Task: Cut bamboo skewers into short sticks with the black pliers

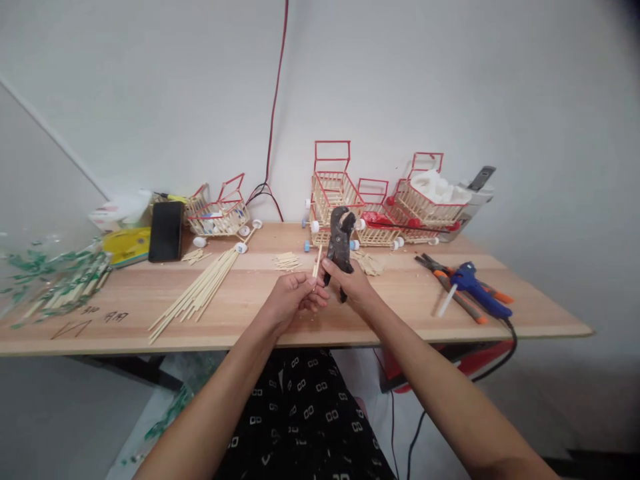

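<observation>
Near the front middle of the table, my left hand point(299, 293) pinches a short piece of pale wooden stick point(317, 262), held nearly upright. Just to its right, my right hand point(353, 280) is wrapped round the handles of a black hand cutter point(341, 240), whose head points up and away from me. The stick is beside the cutter; whether they touch I cannot tell. Behind the hands lie a small pile of short cut sticks point(287, 261) and, on the right, another heap of short pieces point(369, 263). A bundle of long sticks point(203, 290) fans out to the left.
Several small stick-built carts with red handles point(337, 187) stand along the wall. A blue glue gun point(475, 287) lies over orange-handled pliers point(445, 277) at right. A phone point(166, 231) leans at left, near plastic-wrapped sticks point(75, 287). The table's front edge point(200, 347) is close.
</observation>
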Demonstrator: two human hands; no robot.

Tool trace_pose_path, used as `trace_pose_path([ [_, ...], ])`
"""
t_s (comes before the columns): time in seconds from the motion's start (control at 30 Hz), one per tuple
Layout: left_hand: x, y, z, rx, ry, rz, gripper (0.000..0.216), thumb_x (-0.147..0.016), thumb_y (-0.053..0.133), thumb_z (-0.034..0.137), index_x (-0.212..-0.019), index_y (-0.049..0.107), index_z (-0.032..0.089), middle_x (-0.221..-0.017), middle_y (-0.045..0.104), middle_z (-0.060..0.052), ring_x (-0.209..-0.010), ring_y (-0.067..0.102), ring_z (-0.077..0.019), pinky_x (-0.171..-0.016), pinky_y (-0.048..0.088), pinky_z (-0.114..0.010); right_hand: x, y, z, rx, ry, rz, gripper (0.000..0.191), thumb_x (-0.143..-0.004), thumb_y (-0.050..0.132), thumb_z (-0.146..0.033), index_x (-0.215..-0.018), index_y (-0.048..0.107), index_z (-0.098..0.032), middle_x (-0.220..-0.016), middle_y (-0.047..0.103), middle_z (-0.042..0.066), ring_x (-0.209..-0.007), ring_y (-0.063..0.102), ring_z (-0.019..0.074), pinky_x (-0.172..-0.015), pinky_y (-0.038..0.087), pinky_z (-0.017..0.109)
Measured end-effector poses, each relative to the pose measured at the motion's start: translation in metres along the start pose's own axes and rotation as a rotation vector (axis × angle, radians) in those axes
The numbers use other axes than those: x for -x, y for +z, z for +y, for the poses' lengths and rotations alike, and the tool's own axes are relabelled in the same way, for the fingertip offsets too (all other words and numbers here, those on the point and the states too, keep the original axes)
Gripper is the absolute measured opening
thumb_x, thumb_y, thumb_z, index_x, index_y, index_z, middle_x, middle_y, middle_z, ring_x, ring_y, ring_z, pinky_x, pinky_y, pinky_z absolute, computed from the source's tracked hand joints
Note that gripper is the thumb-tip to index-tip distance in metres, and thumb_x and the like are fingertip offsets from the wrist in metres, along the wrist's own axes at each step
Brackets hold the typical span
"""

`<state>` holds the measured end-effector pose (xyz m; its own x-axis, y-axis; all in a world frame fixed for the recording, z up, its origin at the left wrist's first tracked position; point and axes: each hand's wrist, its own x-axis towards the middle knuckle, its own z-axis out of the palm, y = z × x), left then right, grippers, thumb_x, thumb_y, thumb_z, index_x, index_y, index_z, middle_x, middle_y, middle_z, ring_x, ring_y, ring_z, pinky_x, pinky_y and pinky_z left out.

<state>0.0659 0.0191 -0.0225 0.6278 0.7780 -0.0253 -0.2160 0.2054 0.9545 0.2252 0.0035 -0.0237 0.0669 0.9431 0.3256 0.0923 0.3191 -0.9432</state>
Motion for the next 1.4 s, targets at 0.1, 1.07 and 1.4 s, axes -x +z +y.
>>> trace_pose_path([
  [0.1, -0.003, -0.001, 0.001, -0.089, 0.047, 0.041, 0.037, -0.073, 0.07, 0.046, -0.079, 0.061, 0.011, -0.07, 0.07, -0.006, -0.054, 0.064, -0.0126, -0.049, 0.046, -0.02, 0.001, 0.002, 0.001, -0.01, 0.007, -0.026, 0.032, -0.079, 0.063, -0.05, -0.076, 0.059, -0.018, -0.063, 0.058, -0.001, -0.058, 0.054, 0.0136, -0.06, 0.044, 0.027],
  [1.07, 0.014, -0.002, 0.004, -0.541, 0.229, 0.057, 0.019, -0.082, 0.061, 0.031, -0.072, 0.071, 0.019, -0.073, 0.073, -0.004, -0.069, 0.065, -0.017, -0.068, 0.049, -0.025, 0.0, -0.002, 0.014, -0.011, 0.093, 0.049, 0.036, -0.074, 0.068, -0.051, -0.07, 0.059, -0.017, -0.06, 0.059, -0.002, -0.056, 0.053, 0.0125, -0.057, 0.042, 0.025],
  [1.4, 0.013, -0.005, -0.004, -0.497, 0.232, 0.071, 0.019, -0.082, 0.061, 0.034, -0.08, 0.071, 0.018, -0.077, 0.073, -0.005, -0.073, 0.067, -0.0177, -0.071, 0.051, -0.026, -0.001, -0.001, 0.01, 0.037, 0.074, 0.086, 0.036, -0.073, 0.067, -0.052, -0.066, 0.058, -0.018, -0.059, 0.057, -0.001, -0.056, 0.051, 0.013, -0.057, 0.041, 0.026],
])
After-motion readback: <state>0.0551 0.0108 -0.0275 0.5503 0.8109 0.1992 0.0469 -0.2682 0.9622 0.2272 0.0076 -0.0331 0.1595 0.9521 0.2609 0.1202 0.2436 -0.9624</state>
